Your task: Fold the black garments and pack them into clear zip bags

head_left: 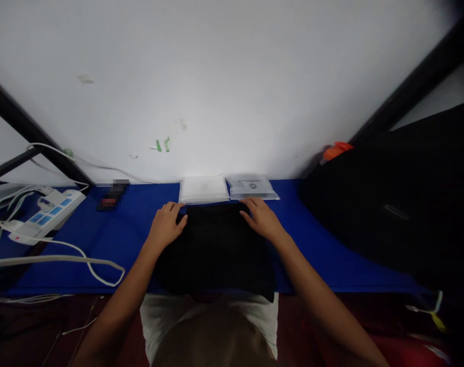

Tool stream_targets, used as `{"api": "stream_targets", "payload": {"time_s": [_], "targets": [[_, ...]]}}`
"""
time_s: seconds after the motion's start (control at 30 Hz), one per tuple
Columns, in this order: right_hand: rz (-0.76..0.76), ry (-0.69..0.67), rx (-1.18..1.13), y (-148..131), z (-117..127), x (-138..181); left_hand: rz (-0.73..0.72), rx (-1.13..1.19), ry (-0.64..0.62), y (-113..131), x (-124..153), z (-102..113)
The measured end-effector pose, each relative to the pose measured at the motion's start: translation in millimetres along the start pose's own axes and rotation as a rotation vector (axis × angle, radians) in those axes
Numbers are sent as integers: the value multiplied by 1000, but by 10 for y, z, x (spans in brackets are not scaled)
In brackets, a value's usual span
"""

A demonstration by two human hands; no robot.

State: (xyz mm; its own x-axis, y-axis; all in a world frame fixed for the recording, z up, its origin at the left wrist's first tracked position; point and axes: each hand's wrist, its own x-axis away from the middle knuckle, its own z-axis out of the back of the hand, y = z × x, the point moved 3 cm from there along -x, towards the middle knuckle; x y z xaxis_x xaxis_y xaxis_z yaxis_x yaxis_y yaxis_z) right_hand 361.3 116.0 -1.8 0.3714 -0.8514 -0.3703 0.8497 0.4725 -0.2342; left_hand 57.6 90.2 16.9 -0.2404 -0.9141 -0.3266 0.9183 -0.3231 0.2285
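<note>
A black cloth garment [218, 244] lies spread on the blue surface in front of me, its lower edge hanging over the front edge near my lap. Its exact kind does not show in the dark fabric. My left hand [167, 224] rests at the garment's upper left corner, thumb and fingers apart. At the upper right corner lies my right hand [260, 216], also with its thumb away from the fingers. Just beyond the garment's far edge are two flat packets: a white one [204, 189] on the left and a translucent printed one [252, 187] on the right.
A white power strip [50, 216] with tangled cables sits at the left, near a dark blurred object [113, 196]. A large black item [377, 209] covers the right side, with something orange [336, 150] behind it. A white wall [232, 92] rises at the back.
</note>
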Motion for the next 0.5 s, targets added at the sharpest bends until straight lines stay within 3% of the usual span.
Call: {"api": "stream_targets", "payload": {"time_s": [0.1,0.2,0.37,0.5], "targets": [[42,-48,49,-7,-95,-167,-23,-6,-92,56,-180,-163],[47,-48,38,19,-116,-230,-60,11,-92,84,-249,-210],[65,20,-29,54,83,-133,-96,50,-16,144,-168,-41],[179,133,-152,-38,303,191,-243,145,80,248,126,103]]}}
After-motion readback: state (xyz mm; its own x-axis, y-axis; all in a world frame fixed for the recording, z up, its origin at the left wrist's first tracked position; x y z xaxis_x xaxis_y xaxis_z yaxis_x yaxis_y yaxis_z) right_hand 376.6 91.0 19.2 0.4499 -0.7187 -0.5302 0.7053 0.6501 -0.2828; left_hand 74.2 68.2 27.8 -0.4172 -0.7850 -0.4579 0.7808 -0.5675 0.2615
